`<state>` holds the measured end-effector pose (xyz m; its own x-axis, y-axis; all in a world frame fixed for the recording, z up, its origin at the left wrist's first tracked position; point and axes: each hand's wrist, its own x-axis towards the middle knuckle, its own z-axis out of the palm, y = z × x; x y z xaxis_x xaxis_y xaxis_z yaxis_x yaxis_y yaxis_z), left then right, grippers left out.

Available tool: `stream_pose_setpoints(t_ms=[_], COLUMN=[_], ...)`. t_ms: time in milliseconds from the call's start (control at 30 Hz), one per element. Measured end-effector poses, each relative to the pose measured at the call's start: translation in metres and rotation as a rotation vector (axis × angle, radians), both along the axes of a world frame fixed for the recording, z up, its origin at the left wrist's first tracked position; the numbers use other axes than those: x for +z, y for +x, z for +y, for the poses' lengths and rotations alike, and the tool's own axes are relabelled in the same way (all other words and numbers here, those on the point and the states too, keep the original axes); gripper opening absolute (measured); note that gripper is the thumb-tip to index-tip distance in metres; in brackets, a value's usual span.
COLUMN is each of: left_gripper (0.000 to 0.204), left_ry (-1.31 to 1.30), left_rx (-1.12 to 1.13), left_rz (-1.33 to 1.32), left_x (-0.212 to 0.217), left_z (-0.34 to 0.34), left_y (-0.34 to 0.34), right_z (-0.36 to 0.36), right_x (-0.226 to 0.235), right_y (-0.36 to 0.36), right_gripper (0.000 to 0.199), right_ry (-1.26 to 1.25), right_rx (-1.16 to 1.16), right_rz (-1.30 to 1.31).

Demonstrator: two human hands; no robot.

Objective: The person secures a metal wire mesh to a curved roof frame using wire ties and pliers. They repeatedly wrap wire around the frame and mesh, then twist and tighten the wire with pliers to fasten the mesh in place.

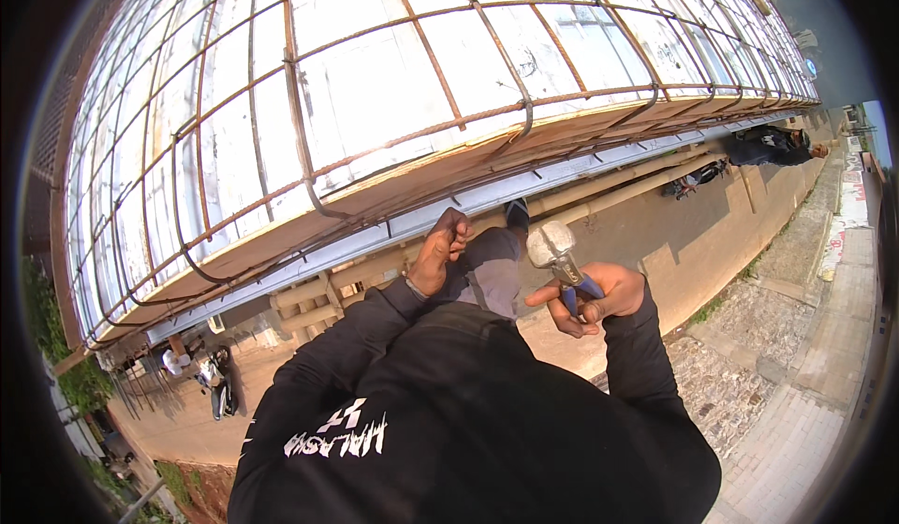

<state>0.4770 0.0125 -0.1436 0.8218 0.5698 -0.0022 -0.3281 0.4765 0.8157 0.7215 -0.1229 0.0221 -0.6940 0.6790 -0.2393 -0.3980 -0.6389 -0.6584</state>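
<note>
My right hand [604, 299] is closed around a pair of pliers [582, 288] with blue handles, its index finger stretched out to the left. At the jaws sits a round, pale grey lump [551, 243]; I cannot tell whether the jaws grip it. My left hand [438, 254] is raised in front of my chest with its fingers curled and pinched together. Whatever it may hold is too small to make out. Just beyond it runs the edge of a grid of rusty reinforcing bars [412, 140], with hooked bar ends bent over a wooden edge.
White panels [365, 74] lie under the bars. Below the edge run a grey metal beam [384, 236] and tan poles [637, 187]. My leg [492, 266] stands near the poles. Far below are a motorbike [220, 383], a paved strip [787, 430] and a person in dark clothes [773, 145].
</note>
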Motion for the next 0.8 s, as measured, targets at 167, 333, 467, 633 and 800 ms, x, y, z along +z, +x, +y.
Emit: stream_pose_setpoints(t_ms=[167,333,467,633,800], left_gripper=[0.050,0.063,0.073,0.053,0.040], left_ry=[0.072,0.326,-0.335,-0.665,-0.689], left_rx=[-0.099,-0.045,-0.246,-0.294,-0.381], left_rz=[0.270,0.253,0.030,-0.097,-0.078], left_x=[0.040,0.043,0.068,0.087,0.086], left_z=[0.003,-0.003,0.003,0.004,0.001], left_y=[-0.006,-0.008,0.003,-0.007,-0.007], right_z=[0.093,0.291,0.343,0.316,0.237], right_x=[0.150,0.093,0.051,0.064,0.081], right_y=[0.024,0.115,0.167,0.137,0.082], right_gripper=[0.060,0.045,0.040,0.040,0.040], right_ry=[0.824,1.224,0.739,1.019,1.528], right_rx=[-0.929,-0.838,-1.073,-0.714,-0.823], right_rz=[-1.186,-2.178,-1.201,-1.906,-2.075])
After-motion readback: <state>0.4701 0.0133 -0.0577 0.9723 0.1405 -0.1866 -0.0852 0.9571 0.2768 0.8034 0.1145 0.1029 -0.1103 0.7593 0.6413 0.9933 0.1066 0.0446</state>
